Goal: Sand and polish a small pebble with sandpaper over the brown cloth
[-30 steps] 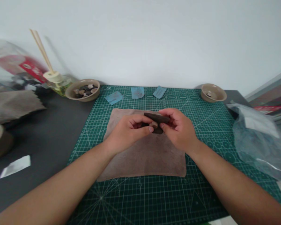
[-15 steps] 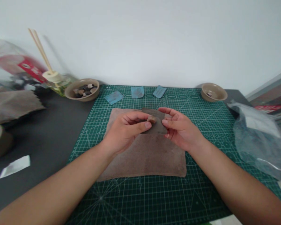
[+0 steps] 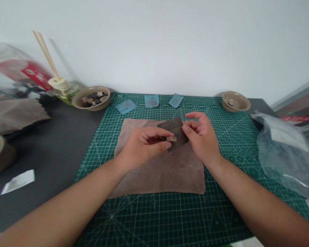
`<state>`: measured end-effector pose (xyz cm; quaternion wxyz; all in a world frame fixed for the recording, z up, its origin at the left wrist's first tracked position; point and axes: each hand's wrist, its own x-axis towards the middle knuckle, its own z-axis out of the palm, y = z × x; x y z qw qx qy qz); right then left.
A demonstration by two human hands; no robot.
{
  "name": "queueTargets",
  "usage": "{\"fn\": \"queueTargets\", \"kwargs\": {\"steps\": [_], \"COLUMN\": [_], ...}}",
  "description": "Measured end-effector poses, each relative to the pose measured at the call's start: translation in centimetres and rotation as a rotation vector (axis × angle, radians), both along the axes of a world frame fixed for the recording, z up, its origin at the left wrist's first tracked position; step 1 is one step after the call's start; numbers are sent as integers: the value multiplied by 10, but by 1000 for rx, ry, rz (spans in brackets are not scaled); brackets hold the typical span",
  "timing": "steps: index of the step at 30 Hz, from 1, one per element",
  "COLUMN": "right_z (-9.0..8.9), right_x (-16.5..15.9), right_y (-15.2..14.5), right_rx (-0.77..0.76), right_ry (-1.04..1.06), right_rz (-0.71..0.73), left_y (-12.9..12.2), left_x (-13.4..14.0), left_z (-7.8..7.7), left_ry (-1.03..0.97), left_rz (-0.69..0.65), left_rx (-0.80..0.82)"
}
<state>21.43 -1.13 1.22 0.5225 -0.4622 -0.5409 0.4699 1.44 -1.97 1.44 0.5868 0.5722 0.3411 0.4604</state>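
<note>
Between the thumb and fingertips of my left hand [image 3: 145,144] is a small brownish stone [image 3: 171,139]. My right hand [image 3: 204,139] pinches the right edge of a dark grey-brown square of sandpaper [image 3: 175,126], thumb on top, index finger raised. The sandpaper is tilted and lies right behind the stone; I cannot tell whether the two touch. Below both hands a brownish-pink cloth [image 3: 164,176] is spread on a green cutting mat [image 3: 154,219].
Three blue printed paper squares [image 3: 151,101] lie at the mat's back. One bowl [image 3: 91,108] holds several stones; another bowl [image 3: 236,103] at right holds a small piece. A reed diffuser [image 3: 59,84] stands back left, a clear plastic bag [image 3: 280,161] right, a white paper scrap [image 3: 18,181] left.
The sandpaper has turned clockwise and tilts more. The stone has shifted slightly right and down in my left fingers. My right hand has rolled, its fingers rising.
</note>
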Motion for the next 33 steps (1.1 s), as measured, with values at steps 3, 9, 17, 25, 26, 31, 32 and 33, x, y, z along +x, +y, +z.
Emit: {"fn": "queueTargets", "kwargs": {"steps": [3,9,17,25,26,31,32,33], "right_z": [-2,-4,-9,-24,-27,-48,-51,-53], "right_x": [3,0,12,57,63,86,88,89], "right_y": [2,7,22,75,82,105,107,108], "right_rx": [112,-185,-168,96,103,95,101,109], "right_ry": [-264,188,200,-110,-139,-371,-393,-414], "right_rz": [-14,151,8,-462,-492,-539,-535,-529], "left_y": [0,4,5,4,3,-2,-2,-3], "left_x": [0,-1,0,0,0,3,3,3], "left_z": [0,3,0,0,1,3,3,3], "left_ry": [29,73,146,374,391,440,446,452], "left_rz": [24,122,117,86,70,26,19,14], "left_rx": [15,52,72,151,169,236,254,268]}}
